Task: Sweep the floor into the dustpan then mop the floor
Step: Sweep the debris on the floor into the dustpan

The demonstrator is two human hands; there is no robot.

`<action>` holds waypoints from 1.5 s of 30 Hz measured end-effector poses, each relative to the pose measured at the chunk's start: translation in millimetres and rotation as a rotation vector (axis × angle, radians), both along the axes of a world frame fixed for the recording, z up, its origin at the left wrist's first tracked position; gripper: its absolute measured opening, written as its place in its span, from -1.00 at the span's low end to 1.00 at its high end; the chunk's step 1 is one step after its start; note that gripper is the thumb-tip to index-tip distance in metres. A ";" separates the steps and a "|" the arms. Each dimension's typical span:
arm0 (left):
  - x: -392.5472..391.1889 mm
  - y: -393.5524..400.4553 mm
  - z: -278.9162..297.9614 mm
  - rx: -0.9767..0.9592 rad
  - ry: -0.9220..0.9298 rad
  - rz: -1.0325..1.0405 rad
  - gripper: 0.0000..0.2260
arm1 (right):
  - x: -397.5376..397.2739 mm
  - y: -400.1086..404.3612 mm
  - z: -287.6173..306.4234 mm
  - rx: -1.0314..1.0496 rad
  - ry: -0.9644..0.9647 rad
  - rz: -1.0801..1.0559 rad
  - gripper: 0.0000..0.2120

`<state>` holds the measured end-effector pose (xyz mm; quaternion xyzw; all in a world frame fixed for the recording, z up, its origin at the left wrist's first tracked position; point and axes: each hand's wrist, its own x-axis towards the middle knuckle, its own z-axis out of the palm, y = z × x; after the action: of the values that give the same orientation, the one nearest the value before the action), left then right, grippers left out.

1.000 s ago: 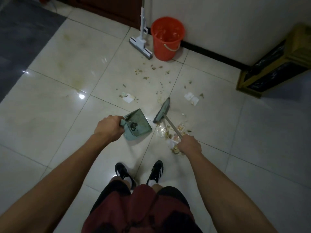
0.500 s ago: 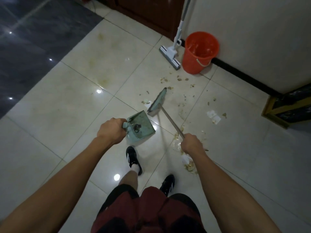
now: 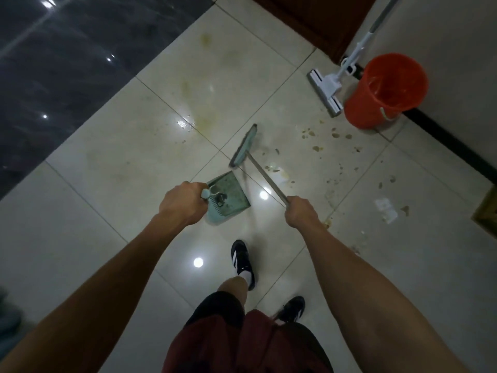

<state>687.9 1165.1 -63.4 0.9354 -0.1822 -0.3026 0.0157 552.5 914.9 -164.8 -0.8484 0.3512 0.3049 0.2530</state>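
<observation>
My left hand grips the handle of a pale green dustpan, held low over the tiles with a little dirt in it. My right hand grips the metal handle of a small green broom. The broom head is blurred just beyond the dustpan's mouth. Scattered crumbs and debris lie on the cream tiles to the right of the broom, with paper scraps further right. A white mop leans on the wall beside an orange bucket.
Dark glossy flooring fills the upper left. A brown door and a white wall with black skirting run along the back right. A gold-framed object sits at the right edge. My feet in black shoes stand below the dustpan.
I have stepped left and forward, so the bucket and mop shifted toward the upper right. The broom head swung further out from the dustpan toward the debris. Both hands keep their grips.
</observation>
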 end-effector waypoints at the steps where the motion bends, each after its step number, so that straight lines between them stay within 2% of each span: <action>1: 6.6 1.5 -0.9 0.005 0.003 -0.001 -0.87 | 6.6 2.5 -3.7 -0.004 0.014 0.000 -0.73; 6: 26.3 -3.7 -2.6 0.019 -0.007 -0.048 -0.87 | 19.2 2.5 -8.8 -0.051 0.120 -0.023 -0.71; 11: 27.2 -27.5 -1.0 0.007 -0.008 -0.104 -0.89 | -11.0 -16.4 -4.9 -0.083 0.175 -0.091 -0.71; 21: -40.8 -101.8 2.7 -0.006 -0.045 -0.261 -0.78 | -149.7 -56.9 14.3 -0.071 0.213 -0.268 -0.71; 36: -184.5 -206.8 4.4 -0.044 -0.054 -0.510 -0.80 | -361.1 -88.1 40.9 -0.048 0.240 -0.609 -0.65; 41: -201.3 -226.0 13.0 -0.056 -0.052 -0.558 -0.85 | -385.3 -85.5 48.7 -0.038 0.178 -0.673 -0.65; 45: -196.2 -235.9 19.7 -0.070 -0.075 -0.562 -0.87 | -368.3 -89.9 52.9 -0.070 0.132 -0.669 -0.67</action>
<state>491.7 929.2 -43.7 0.8576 -0.4452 -0.2539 -0.0431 184.1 825.0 -112.0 -0.6727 0.6359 0.2471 0.2863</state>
